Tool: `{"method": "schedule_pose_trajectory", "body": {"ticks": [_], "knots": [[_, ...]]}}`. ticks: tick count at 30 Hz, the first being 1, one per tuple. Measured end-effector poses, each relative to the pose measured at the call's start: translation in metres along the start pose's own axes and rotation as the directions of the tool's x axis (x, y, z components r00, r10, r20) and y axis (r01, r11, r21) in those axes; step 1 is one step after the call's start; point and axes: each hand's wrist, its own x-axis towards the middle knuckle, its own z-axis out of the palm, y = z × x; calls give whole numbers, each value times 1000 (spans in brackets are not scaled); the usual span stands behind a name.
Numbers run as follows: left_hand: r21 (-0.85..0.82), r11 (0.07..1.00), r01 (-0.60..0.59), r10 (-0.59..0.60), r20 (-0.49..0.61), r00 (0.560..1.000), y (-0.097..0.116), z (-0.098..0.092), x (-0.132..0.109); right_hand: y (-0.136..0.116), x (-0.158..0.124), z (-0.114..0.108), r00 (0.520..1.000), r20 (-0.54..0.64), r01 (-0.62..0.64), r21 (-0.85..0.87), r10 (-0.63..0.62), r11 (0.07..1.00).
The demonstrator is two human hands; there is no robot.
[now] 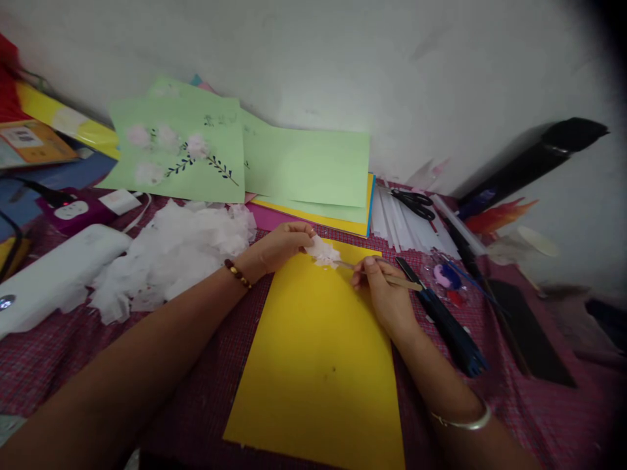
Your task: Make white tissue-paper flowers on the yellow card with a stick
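Observation:
My left hand (289, 243) is closed, pinching the edge of a crumpled white tissue-paper flower (324, 253) over the far end of a yellow paper sheet (318, 339). In my right hand (385, 290) is a slim stick (404, 282) with a tan, wood-coloured handle, gripped like a pen. Its thin tip reaches the flower's right side; the tip's exact shape is too blurred to tell. To the left of the flower lies a heap of white tissue paper (171, 245).
Green sheets (308, 160) lean on the wall, one bearing paper flowers and painted twigs. At right lie black scissors (414, 202), white paper strips (389, 222) and a dark cutter (448, 326). A white device (63, 277) and purple power socket (73, 209) sit at left.

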Motion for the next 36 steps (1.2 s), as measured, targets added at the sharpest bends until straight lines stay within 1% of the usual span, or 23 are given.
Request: {"method": "schedule_pose_trajectory", "body": {"ticks": [2, 4, 5, 7, 9, 10, 12, 15, 18, 22, 27, 30, 32, 34, 36], "knots": [[135, 991, 25, -35, 72, 997, 8, -3, -3, -1, 1, 1, 1000, 0, -3, -1, 3, 1000], [310, 950, 18, -70, 156, 985, 17, -4, -7, -1, 2, 2, 1000, 0, 1, -14, -1, 1000], [408, 913, -6, -86, 207, 975, 22, -4, -8, -1, 3, 3, 1000, -4, 6, -22, -6, 1000], [588, 805, -82, -121, 298, 947, 28, -2, -10, 0, 3, 3, 1000, -14, 19, -35, -19, 999], [692, 703, -165, -134, 356, 925, 31, 2, -12, 1, 3, 3, 999, -23, 22, -24, -23, 999], [715, 673, -190, -130, 367, 921, 31, 4, -12, 1, 2, 3, 999, -28, 19, -2, -20, 1000], [718, 665, -205, -110, 365, 924, 30, 6, -12, 3, -1, 1, 999, -42, 4, 63, -2, 998], [643, 748, -167, -85, 342, 936, 27, 4, -9, 5, -5, -3, 999, -47, -11, 113, 16, 994], [572, 815, -94, -88, 282, 955, 25, -2, -6, 6, -6, -4, 1000, -10, -4, 70, 5, 998], [548, 836, -18, -99, 184, 978, 24, -8, -5, 4, -4, -2, 1000, 2, 6, 30, -6, 1000], [528, 849, 10, -103, 145, 984, 24, -11, -5, 4, -3, 1, 999, -14, 38, -7, -39, 999], [545, 839, 3, -104, 155, 982, 25, -14, -5, 4, -2, 1, 998, -21, 56, 1, -56, 998], [562, 827, -19, -107, 191, 976, 27, -16, -5, 3, -1, 2, 999, -22, 46, 10, -45, 999], [589, 805, -69, -100, 250, 963, 29, -15, -6, 1, 0, 2, 999, -21, 28, 7, -28, 1000], [633, 760, -149, -83, 322, 943, 30, -8, -8, -1, 0, 3, 999, -21, 25, 4, -25, 1000]]}}
